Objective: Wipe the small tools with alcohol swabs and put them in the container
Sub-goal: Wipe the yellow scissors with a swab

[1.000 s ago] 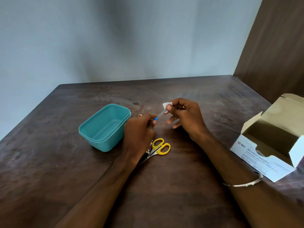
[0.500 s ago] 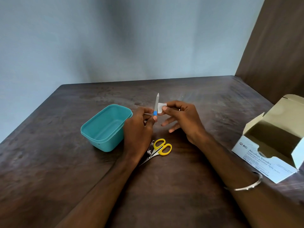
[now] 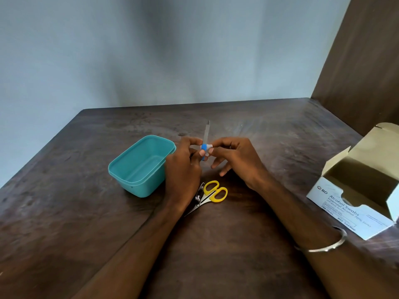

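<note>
My left hand (image 3: 183, 167) pinches the blue handle of a slim metal nail file (image 3: 206, 134), which stands upright above the table. My right hand (image 3: 235, 160) presses a small white alcohol swab (image 3: 209, 147) against the file's blue handle with thumb and forefinger. An empty teal plastic container (image 3: 140, 165) sits just left of my left hand. Below my hands lie yellow-handled scissors (image 3: 213, 194) and a metal nail clipper (image 3: 199, 194), partly hidden by my left wrist.
An open white box of alcohol swabs (image 3: 356, 190) stands at the right edge of the dark wooden table (image 3: 86, 212). A grey wall rises behind the table and a brown panel (image 3: 362, 61) stands at the back right.
The file has turned from slanting to upright. My right hand has slid the swab down the blade onto the blue handle.
</note>
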